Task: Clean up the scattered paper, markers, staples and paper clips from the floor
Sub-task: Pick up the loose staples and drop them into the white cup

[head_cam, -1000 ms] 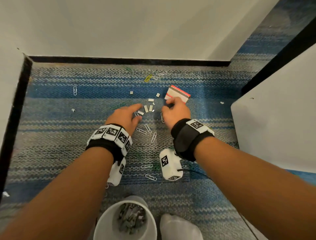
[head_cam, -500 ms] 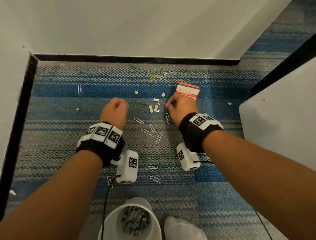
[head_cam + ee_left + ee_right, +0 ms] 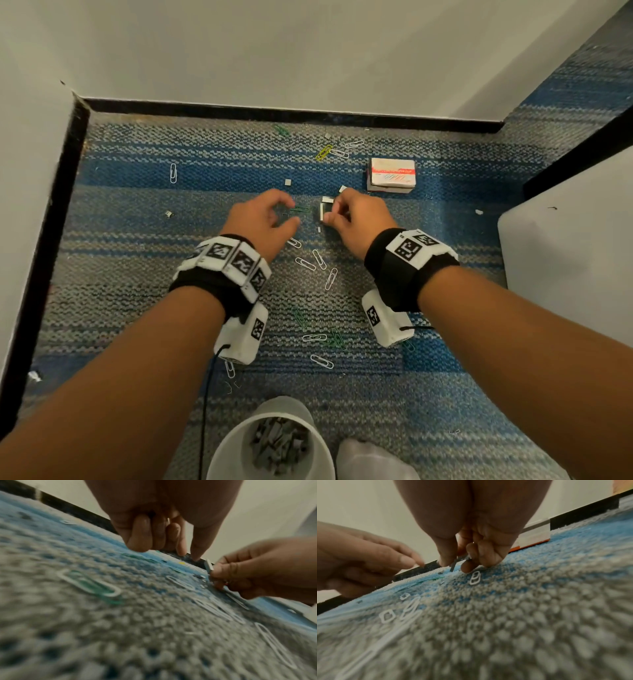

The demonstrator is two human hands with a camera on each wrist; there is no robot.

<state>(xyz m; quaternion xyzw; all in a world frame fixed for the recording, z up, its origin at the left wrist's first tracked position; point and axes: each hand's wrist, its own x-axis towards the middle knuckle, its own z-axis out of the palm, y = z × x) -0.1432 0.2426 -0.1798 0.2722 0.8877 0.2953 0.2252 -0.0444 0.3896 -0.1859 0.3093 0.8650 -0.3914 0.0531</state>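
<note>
Opened since the earlier frame, left hand (image 3: pixel 262 219) reaches empty while right hand (image 3: pixel 356 219) fingers pinch staples (image 3: pixel 324 209); cup (image 3: pixel 226 455) part-filled, paper clips (image 3: pixel 317 260) remain on floor.

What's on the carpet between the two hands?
In the head view, a green paper clip lies on the carpet between the left hand and the right hand, which pinches a strip of staples.

one cup (image 3: pixel 219 455), one staple box (image 3: pixel 391 174), two hands (image 3: pixel 260 222)
</note>
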